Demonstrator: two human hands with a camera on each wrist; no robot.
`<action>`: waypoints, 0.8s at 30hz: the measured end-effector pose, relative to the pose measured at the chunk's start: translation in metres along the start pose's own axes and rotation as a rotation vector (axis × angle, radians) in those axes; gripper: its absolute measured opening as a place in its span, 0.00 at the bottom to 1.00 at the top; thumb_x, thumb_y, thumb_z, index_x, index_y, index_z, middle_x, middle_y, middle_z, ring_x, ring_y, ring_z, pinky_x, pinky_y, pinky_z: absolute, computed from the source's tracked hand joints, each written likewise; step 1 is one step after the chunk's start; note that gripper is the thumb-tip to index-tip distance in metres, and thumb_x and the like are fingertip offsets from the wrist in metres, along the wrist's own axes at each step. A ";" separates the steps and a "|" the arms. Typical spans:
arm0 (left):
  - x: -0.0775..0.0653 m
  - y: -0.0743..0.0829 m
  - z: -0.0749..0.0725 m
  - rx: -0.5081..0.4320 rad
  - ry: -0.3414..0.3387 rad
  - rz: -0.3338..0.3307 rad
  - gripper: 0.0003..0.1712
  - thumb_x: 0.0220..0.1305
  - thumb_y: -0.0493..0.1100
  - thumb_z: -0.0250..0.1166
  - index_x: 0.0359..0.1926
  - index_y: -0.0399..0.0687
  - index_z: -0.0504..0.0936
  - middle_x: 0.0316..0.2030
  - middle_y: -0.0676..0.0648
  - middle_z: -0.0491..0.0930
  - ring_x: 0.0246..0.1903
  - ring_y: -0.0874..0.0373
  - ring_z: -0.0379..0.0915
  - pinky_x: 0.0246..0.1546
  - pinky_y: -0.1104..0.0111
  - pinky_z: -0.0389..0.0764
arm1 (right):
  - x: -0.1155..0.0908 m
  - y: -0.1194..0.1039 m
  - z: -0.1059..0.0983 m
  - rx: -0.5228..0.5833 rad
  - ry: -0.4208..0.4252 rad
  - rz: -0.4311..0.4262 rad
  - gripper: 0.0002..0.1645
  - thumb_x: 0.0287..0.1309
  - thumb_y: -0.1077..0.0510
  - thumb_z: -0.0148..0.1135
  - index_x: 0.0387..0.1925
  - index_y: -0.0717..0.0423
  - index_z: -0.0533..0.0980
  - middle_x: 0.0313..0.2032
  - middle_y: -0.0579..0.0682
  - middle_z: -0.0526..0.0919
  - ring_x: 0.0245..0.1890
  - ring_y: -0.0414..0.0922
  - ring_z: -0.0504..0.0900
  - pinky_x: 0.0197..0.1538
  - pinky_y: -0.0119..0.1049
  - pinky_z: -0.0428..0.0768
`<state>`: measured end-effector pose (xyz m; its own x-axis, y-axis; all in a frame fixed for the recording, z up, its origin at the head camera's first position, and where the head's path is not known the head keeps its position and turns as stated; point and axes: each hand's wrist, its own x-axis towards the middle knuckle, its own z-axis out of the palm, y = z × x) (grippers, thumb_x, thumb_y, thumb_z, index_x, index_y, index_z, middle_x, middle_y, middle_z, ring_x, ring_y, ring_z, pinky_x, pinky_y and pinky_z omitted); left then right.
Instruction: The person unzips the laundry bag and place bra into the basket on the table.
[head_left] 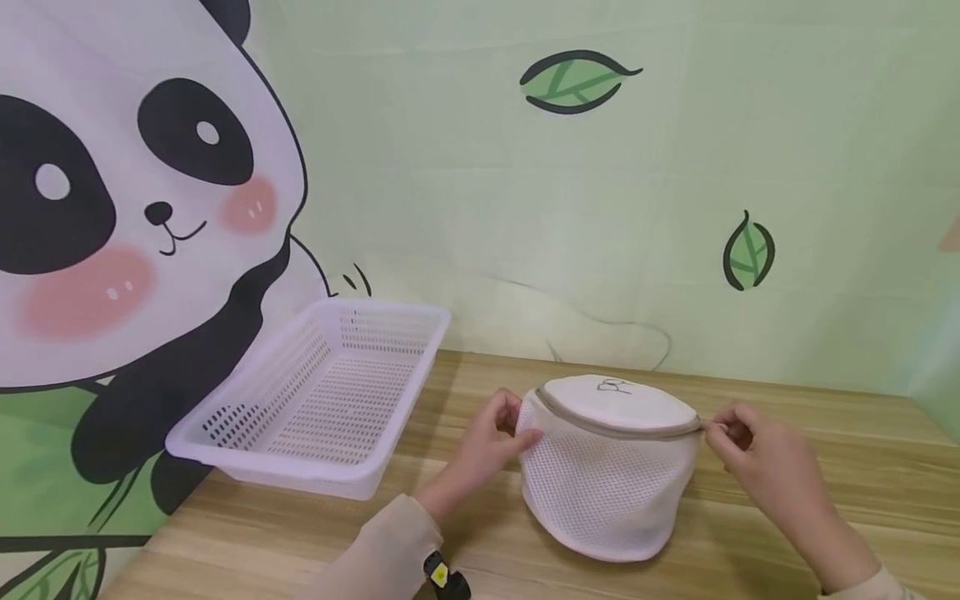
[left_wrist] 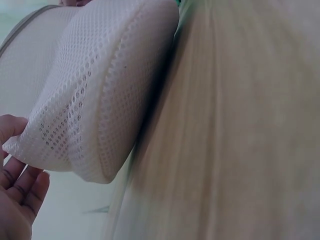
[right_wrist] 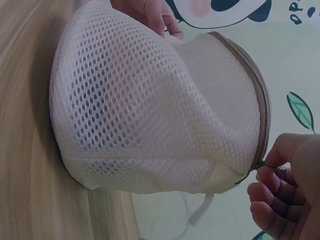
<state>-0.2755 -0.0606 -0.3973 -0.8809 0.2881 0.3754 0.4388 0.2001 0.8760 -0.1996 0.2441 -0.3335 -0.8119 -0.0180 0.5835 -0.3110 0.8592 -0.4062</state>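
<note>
A white mesh laundry bag [head_left: 607, 492] stands upright on the wooden table, its round lid [head_left: 618, 402] edged by a grey-brown zipper [right_wrist: 264, 100]. My left hand [head_left: 491, 442] pinches the bag's left side just below the rim, thumb in front; the left wrist view shows that hand [left_wrist: 20, 195] with mesh between thumb and fingers. At the right end of the zipper, my right hand [head_left: 765, 454] pinches the zipper pull between thumb and forefinger; the right wrist view shows this hand [right_wrist: 285, 185] close up. What the bag holds, if anything, cannot be made out.
A white perforated plastic basket [head_left: 360, 473] sits on the table [head_left: 862, 467] to the left of the bag. Behind the table hangs a green backdrop [head_left: 420, 167] printed with a panda and leaves. A black strap with a yellow mark [head_left: 441, 573] is on the left wrist.
</note>
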 end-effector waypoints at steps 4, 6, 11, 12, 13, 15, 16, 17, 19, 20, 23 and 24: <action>-0.004 0.004 0.001 0.020 0.007 0.026 0.15 0.57 0.37 0.69 0.38 0.38 0.71 0.30 0.38 0.78 0.29 0.65 0.70 0.32 0.76 0.74 | 0.000 0.003 -0.002 -0.018 -0.039 0.015 0.05 0.56 0.59 0.60 0.29 0.56 0.78 0.16 0.41 0.75 0.17 0.27 0.65 0.22 0.28 0.65; -0.006 0.005 0.002 0.036 0.013 0.041 0.14 0.57 0.37 0.69 0.38 0.38 0.71 0.29 0.39 0.78 0.29 0.65 0.70 0.33 0.73 0.76 | -0.001 0.004 -0.003 -0.020 -0.067 0.033 0.06 0.58 0.58 0.59 0.30 0.56 0.78 0.17 0.42 0.76 0.17 0.27 0.66 0.22 0.28 0.65; -0.011 0.007 0.005 0.081 0.036 0.082 0.13 0.58 0.37 0.68 0.37 0.40 0.71 0.29 0.43 0.77 0.31 0.66 0.69 0.37 0.65 0.79 | -0.004 0.008 -0.006 -0.035 -0.111 0.054 0.07 0.60 0.57 0.59 0.31 0.56 0.79 0.19 0.42 0.77 0.18 0.28 0.67 0.22 0.28 0.66; -0.012 0.008 0.005 0.087 0.039 0.091 0.12 0.58 0.37 0.68 0.37 0.40 0.71 0.29 0.43 0.76 0.31 0.66 0.69 0.38 0.65 0.79 | -0.004 0.009 -0.007 -0.038 -0.115 0.053 0.07 0.60 0.57 0.59 0.31 0.56 0.79 0.19 0.42 0.77 0.19 0.28 0.67 0.22 0.28 0.67; -0.013 0.008 0.006 0.091 0.040 0.099 0.12 0.58 0.37 0.68 0.37 0.40 0.72 0.30 0.43 0.77 0.31 0.66 0.69 0.38 0.67 0.78 | -0.004 0.010 -0.007 -0.042 -0.111 0.047 0.07 0.60 0.57 0.59 0.31 0.56 0.80 0.19 0.42 0.77 0.19 0.28 0.67 0.22 0.27 0.67; -0.014 0.008 0.008 0.096 0.044 0.117 0.11 0.58 0.36 0.68 0.37 0.39 0.72 0.30 0.42 0.77 0.32 0.65 0.70 0.38 0.70 0.78 | -0.004 0.011 -0.008 -0.045 -0.107 0.040 0.07 0.60 0.57 0.59 0.31 0.55 0.80 0.19 0.42 0.77 0.20 0.28 0.67 0.23 0.27 0.67; -0.015 0.008 0.009 0.099 0.045 0.119 0.11 0.58 0.36 0.68 0.36 0.39 0.72 0.31 0.42 0.77 0.32 0.65 0.70 0.38 0.72 0.77 | -0.005 0.011 -0.009 -0.047 -0.105 0.037 0.06 0.60 0.57 0.59 0.30 0.54 0.80 0.19 0.42 0.77 0.20 0.28 0.67 0.23 0.27 0.67; -0.017 0.008 0.009 0.099 0.048 0.118 0.11 0.58 0.36 0.68 0.36 0.38 0.73 0.31 0.42 0.78 0.32 0.65 0.70 0.38 0.72 0.77 | -0.005 0.011 -0.009 -0.052 -0.103 0.033 0.06 0.60 0.57 0.60 0.30 0.54 0.80 0.19 0.42 0.77 0.20 0.28 0.67 0.23 0.27 0.67; -0.020 0.009 0.011 0.099 0.055 0.115 0.11 0.57 0.37 0.68 0.36 0.38 0.73 0.31 0.42 0.78 0.32 0.64 0.70 0.38 0.73 0.77 | -0.005 0.013 -0.009 -0.060 -0.104 0.031 0.07 0.60 0.56 0.60 0.30 0.54 0.80 0.19 0.42 0.77 0.21 0.28 0.67 0.24 0.27 0.67; -0.021 0.010 0.011 0.097 0.060 0.123 0.11 0.58 0.36 0.68 0.36 0.38 0.74 0.31 0.42 0.78 0.32 0.64 0.70 0.38 0.72 0.77 | -0.006 0.013 -0.009 -0.060 -0.109 0.034 0.07 0.60 0.56 0.60 0.30 0.54 0.80 0.19 0.42 0.77 0.21 0.28 0.67 0.24 0.27 0.67; -0.026 0.012 0.012 0.096 0.072 0.121 0.11 0.58 0.37 0.68 0.37 0.39 0.74 0.32 0.43 0.79 0.33 0.63 0.71 0.38 0.73 0.77 | -0.007 0.015 -0.010 -0.062 -0.125 0.043 0.07 0.60 0.55 0.60 0.30 0.54 0.80 0.21 0.42 0.78 0.21 0.29 0.67 0.24 0.27 0.68; -0.027 0.012 0.013 0.097 0.076 0.121 0.10 0.58 0.37 0.68 0.37 0.39 0.74 0.32 0.44 0.79 0.33 0.64 0.71 0.39 0.73 0.77 | -0.007 0.016 -0.010 -0.063 -0.133 0.047 0.07 0.60 0.55 0.60 0.31 0.54 0.80 0.21 0.42 0.78 0.22 0.29 0.67 0.24 0.27 0.68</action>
<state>-0.2441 -0.0538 -0.4006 -0.8300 0.2451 0.5010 0.5540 0.2584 0.7914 -0.1939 0.2628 -0.3371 -0.8843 -0.0413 0.4651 -0.2433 0.8910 -0.3833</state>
